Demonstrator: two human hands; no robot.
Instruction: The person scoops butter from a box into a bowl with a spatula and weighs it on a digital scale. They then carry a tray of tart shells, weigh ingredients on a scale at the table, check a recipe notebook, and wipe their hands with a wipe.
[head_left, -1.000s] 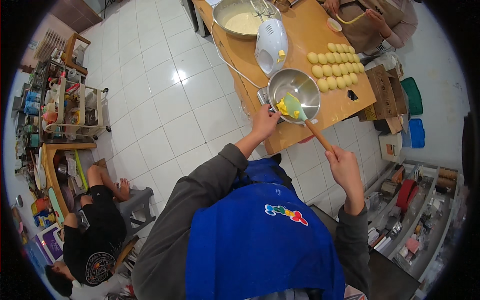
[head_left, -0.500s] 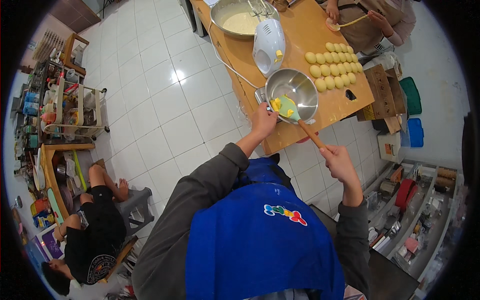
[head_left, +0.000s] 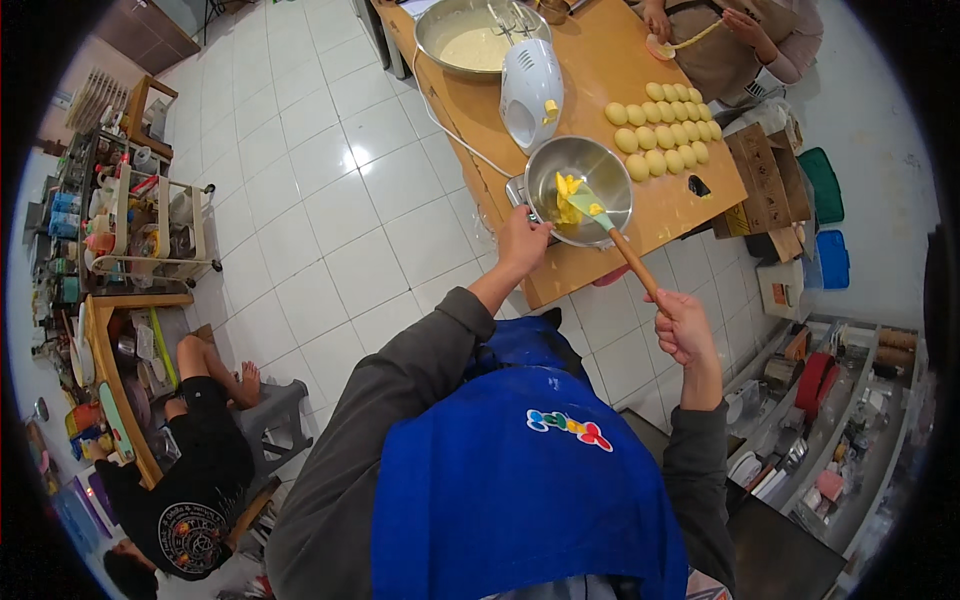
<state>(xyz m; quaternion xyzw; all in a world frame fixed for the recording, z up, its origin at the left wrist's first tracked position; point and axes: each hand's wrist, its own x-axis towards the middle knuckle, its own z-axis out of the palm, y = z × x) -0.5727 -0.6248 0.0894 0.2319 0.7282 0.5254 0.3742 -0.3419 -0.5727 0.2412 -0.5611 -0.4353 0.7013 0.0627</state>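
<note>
- Our left hand (head_left: 522, 238) grips the steel bowl (head_left: 580, 177) rim at 7 o'clock, as before.
- Our right hand (head_left: 680, 325), closed on the spatula (head_left: 610, 225), has pushed the blade deeper into the yellow butter (head_left: 566, 192).

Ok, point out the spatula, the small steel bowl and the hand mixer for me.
spatula (head_left: 628, 256), head view, on the wooden handle between bowl and right hand.
small steel bowl (head_left: 598, 166), head view, on the bare inner wall at its far side.
hand mixer (head_left: 528, 88), head view, on the white body.

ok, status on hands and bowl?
Left hand grips bowl rim. Right hand holds spatula, blade in yellow butter. Mixer beside, clear.
</note>
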